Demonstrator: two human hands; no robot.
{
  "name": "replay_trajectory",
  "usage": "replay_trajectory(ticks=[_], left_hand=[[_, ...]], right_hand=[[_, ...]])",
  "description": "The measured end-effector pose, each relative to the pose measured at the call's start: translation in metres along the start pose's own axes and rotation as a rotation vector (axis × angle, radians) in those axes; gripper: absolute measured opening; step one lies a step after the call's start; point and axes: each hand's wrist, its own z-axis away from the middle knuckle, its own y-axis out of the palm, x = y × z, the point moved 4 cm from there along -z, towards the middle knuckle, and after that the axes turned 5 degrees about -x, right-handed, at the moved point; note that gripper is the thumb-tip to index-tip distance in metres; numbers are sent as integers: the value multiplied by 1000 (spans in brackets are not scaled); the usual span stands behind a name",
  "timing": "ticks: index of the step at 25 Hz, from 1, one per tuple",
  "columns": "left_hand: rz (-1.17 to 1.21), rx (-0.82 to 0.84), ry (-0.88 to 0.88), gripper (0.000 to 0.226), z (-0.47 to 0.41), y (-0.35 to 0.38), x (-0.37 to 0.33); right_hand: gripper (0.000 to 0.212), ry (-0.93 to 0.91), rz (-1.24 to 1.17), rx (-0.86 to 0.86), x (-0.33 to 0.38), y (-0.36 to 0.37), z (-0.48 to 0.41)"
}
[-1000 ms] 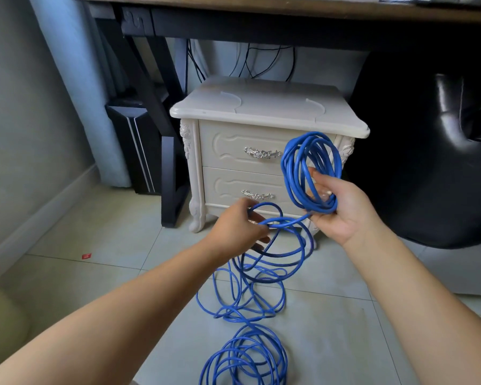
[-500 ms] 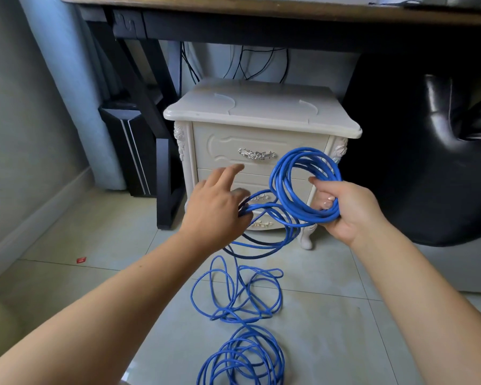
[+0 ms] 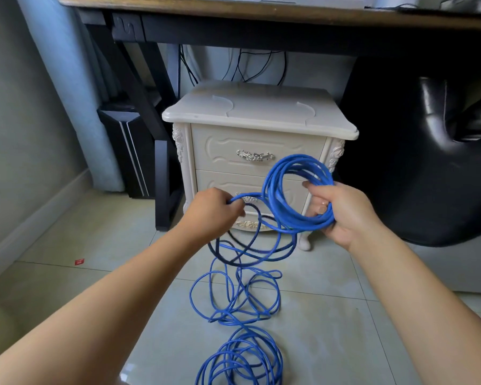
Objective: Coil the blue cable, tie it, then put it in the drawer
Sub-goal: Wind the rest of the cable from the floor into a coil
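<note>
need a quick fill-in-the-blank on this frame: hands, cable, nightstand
The right hand grips the coil of ___ cable; the left hand holds one strand.
Both drawers of the nightstand are ___.
The uncoiled cable lies on the ___.
Missing: blue; closed; floor.

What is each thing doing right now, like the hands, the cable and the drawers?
blue cable: partly coiled, the rest loose on the floor.
right hand: holds the coil.
left hand: grips one strand.
top drawer: shut.
bottom drawer: shut.
</note>
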Motion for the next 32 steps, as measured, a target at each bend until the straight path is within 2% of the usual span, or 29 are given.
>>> replay_trajectory(ticks=[3, 7, 9, 12, 15, 20, 23, 25, 30, 32], left_hand=[[253, 90, -195, 38, -1, 0, 7], [801, 310, -375, 35, 5, 10, 5], [942, 408, -386, 30, 9, 10, -1], [999, 478, -330, 32, 10, 3, -4], [977, 470, -237, 44, 12, 3, -5], [715, 283, 35, 37, 14, 5, -16], [594, 213, 247, 24, 18, 4, -25], [438, 152, 375, 26, 19, 6, -27], [181, 19, 389, 61, 9, 4, -13], [147, 62, 379, 65, 9, 6, -10]], right_hand=[[7, -127, 322, 77, -7, 7, 0], [7, -410, 921, 11, -7, 15, 3], [7, -480, 1040, -15, -10, 18, 3], [9, -525, 1122, -40, -16, 22, 2], [6, -560, 1165, -78, -17, 25, 3], [5, -563, 1226, -37, -25, 34, 14], [15, -474, 1077, 14, -35, 38, 15], [20, -364, 907, 46, -40, 38, 15], [30, -270, 632, 117, -43, 37, 22], [35, -271, 568, 165, -44, 40, 25]])
